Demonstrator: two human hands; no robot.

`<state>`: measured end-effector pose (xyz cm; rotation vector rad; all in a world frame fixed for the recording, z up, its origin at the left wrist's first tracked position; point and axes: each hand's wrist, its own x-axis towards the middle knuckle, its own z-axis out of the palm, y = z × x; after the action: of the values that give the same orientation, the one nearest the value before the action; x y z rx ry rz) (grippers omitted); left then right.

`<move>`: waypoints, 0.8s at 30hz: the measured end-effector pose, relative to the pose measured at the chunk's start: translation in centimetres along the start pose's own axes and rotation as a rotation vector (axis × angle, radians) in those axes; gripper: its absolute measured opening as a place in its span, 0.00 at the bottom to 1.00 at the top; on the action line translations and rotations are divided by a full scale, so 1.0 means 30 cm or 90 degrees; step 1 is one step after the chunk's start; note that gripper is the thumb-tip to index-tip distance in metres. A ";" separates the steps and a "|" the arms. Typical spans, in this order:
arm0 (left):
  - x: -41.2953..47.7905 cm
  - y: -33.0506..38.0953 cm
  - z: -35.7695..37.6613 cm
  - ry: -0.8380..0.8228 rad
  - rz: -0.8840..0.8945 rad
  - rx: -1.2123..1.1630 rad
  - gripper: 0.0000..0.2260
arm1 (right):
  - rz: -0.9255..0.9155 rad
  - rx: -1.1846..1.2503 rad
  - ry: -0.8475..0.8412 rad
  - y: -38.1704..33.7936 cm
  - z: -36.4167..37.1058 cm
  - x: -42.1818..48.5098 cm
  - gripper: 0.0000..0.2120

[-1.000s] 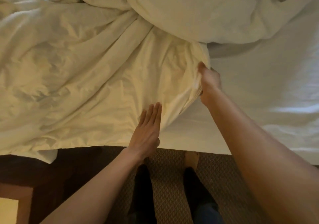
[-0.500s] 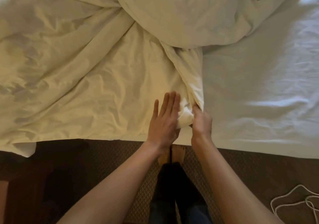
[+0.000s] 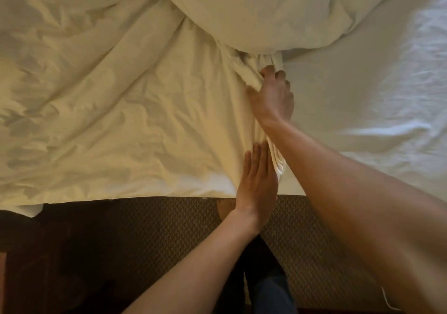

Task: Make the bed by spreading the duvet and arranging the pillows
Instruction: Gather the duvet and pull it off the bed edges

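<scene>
The right hand (image 3: 272,96) pinched the crumpled cream cotton duvet (image 3: 121,96) by its bunched edge to spread it, beside the flat, pressing left hand (image 3: 256,180).

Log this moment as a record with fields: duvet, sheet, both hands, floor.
duvet: crumpled, bunched at the far side, spread over the left half
sheet: bare on the right
left hand: flat, fingers straight, resting on the duvet near its front edge
right hand: gripping a bunched fold of the duvet
floor: patterned carpet
</scene>
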<state>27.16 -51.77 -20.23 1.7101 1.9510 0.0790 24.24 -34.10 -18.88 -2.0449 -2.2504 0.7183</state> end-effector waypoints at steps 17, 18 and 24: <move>-0.125 -0.161 0.044 -0.120 0.025 -0.007 0.35 | 0.581 0.362 0.123 0.535 0.012 -0.367 0.13; -0.128 -0.153 0.056 -0.113 0.024 0.010 0.35 | 0.581 0.359 0.115 0.552 0.018 -0.387 0.12; -0.073 -0.029 0.121 0.000 0.065 0.014 0.46 | 0.486 0.370 0.084 0.544 -0.009 -0.412 0.13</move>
<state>28.03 -55.08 -22.90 1.8229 1.8707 0.0958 41.41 -45.08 -20.66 -2.4553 -0.9546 1.0507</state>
